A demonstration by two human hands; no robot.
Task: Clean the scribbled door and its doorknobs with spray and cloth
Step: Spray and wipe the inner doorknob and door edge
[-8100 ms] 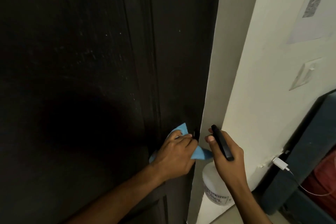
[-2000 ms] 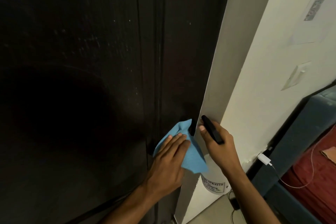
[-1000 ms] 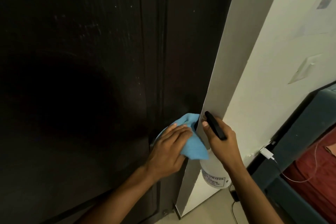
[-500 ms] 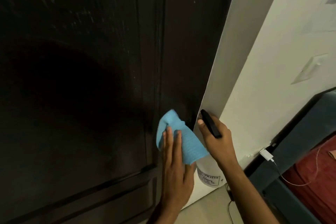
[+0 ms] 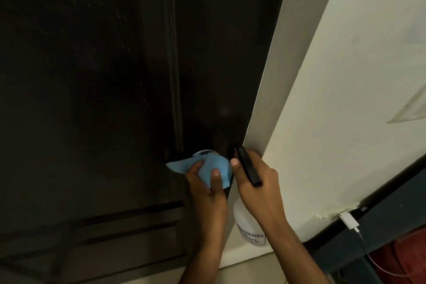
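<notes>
The left hand [image 5: 205,182] grasps a blue cloth [image 5: 209,166] wrapped over the doorknob [image 5: 205,151] — only a sliver of shiny metal shows above the cloth — low on the dark door [image 5: 103,99], near its right edge. Just beside it, the right hand [image 5: 255,182] is clenched round the black head of a white spray bottle [image 5: 246,221], whose labelled body hangs below the wrist in front of the pale wall [image 5: 345,99]. A white charger plug [image 5: 349,221] sits at the lower right, its cable trailing down.

Blue cloth [image 5: 211,168] wrapped over doorknob [image 5: 205,152] on dark door [image 5: 92,99].
</notes>
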